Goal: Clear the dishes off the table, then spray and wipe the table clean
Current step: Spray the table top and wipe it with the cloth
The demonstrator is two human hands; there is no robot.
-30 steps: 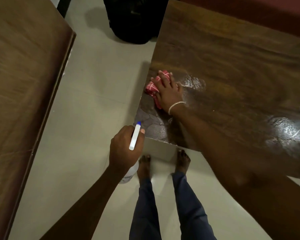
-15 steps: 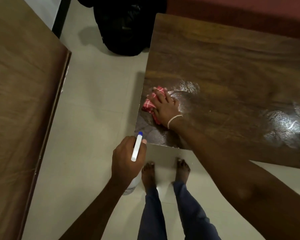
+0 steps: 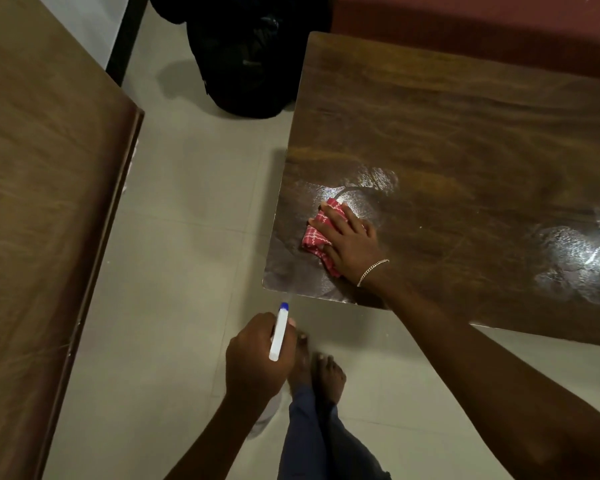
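Cloth (image 3: 314, 233) slid inward from table (image 3: 465, 133) edge, right hand (image 3: 350, 244) wiping.
Right hand lies flat, pressing cloth; left hand (image 3: 253, 365) grips spray bottle (image 3: 279, 332) over floor (image 3: 187, 271).

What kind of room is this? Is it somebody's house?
Probably a room in a home, though I can't be sure: a wooden table stands on a pale tiled floor, and the person wiping it has bare feet.

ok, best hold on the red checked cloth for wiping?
Bunched middle, from above: the red checked cloth lies crumpled flat on the wooden table, no raised edge to pinch. The right hand presses it flat-fingered that way.
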